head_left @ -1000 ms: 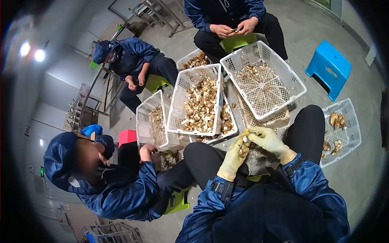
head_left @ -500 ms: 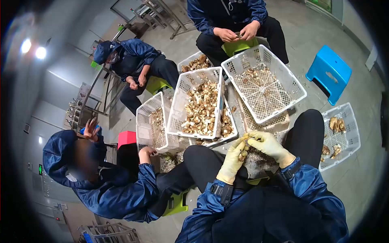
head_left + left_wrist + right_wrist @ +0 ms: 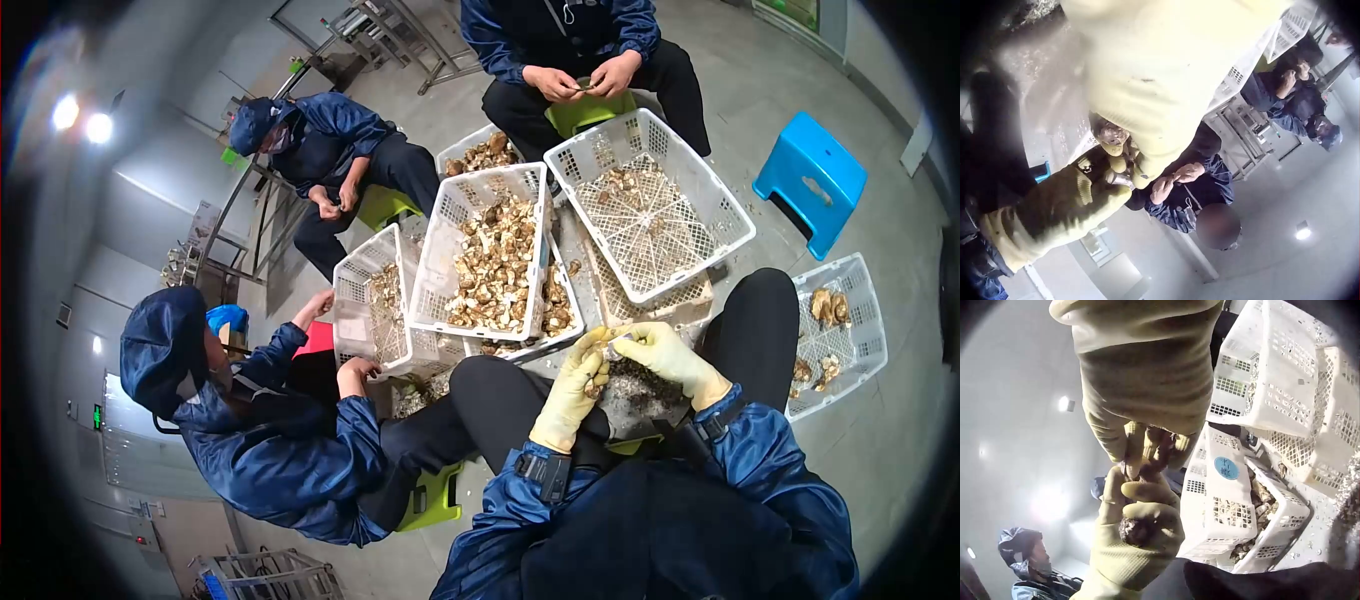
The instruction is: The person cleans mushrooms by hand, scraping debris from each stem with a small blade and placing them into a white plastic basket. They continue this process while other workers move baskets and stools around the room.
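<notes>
Both hands wear pale yellow gloves and meet above the lap. My left hand (image 3: 570,395) curls its fingers round a brown mushroom (image 3: 592,388), whose dark lump (image 3: 1137,531) shows against the palm in the right wrist view. Close against its fingertips, my right hand (image 3: 668,362) pinches a small pale piece (image 3: 1119,180) between thumb and fingers; what that piece is, I cannot tell. The large glove in the left wrist view is my left hand (image 3: 1147,75), and the right glove (image 3: 1054,219) lies below it.
A crate of mushrooms (image 3: 495,265) stands ahead, beside a crate with scraps (image 3: 655,215). Another crate (image 3: 845,340) is at the right, near a blue stool (image 3: 812,180). Several people in blue sit around; one (image 3: 270,430) is close on the left.
The seated person at the left has lowered a raised hand toward the crates and turned the head. My hands stay together, with small finger movements and the fingertips slightly shifted.
</notes>
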Demonstrator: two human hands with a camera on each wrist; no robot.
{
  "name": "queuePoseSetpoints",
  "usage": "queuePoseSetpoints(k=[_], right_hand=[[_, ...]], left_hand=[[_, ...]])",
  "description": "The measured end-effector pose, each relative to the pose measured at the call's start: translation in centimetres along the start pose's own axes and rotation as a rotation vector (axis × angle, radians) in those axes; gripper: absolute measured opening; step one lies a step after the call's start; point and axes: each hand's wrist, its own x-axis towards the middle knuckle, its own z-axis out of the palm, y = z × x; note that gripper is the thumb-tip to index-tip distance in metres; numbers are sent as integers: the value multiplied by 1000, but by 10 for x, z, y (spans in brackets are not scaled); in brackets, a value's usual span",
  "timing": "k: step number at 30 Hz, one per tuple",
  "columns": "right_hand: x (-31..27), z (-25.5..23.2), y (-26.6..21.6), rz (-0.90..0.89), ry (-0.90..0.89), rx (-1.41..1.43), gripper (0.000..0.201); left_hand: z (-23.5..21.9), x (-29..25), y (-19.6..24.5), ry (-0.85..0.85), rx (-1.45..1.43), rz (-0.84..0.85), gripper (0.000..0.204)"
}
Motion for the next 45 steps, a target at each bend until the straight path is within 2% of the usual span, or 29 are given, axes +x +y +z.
queuePoseSetpoints(k=[2,8,12,16,20,21,24,26,28,29,34,36,38,41,45], right_hand=[[-1,-2,-5,35,10,5,28],[-1,1,4,-18,-34,-29,33],[0,-6,-2,98,-30,-17,34],[-5,5,-9,-50,-23,-84,30],[1,-4,0,59,-56,-72,32],[0,-6,-3,93,-71,22,34],[2,-2,-3,52,-57,33,33],[1,4,-1,-38,-56,30,33],[4,1,5,56,-24,57,31],[4,0,6,51,-11,56,30],[3,1,-7,68,84,6,28],[7,-5,9,60,96,-58,29],[7,-4,10,71,100,-13,29],[5,-2,6,46,91,-90,28],[6,0,4,51,42,39,28]], left_hand=[[-1,0,1,-20,-28,-2,39],[-20,4,-3,-128,4,29,50],[-7,1,3,-115,0,8,52],[-14,3,2,-101,101,25,54],[0,-2,9,-90,86,20,57],[2,-2,10,-106,53,19,57],[-7,2,6,-106,44,39,57],[-13,4,4,-112,36,39,54],[-10,4,6,-128,0,23,52],[-6,2,6,-26,37,-6,51],[-19,8,1,-60,-137,-114,44],[-21,10,-1,-27,-157,-134,43],[-19,10,-1,8,-158,-130,40],[-18,12,-6,32,-168,-102,36],[-21,12,-6,20,-159,-75,32]])
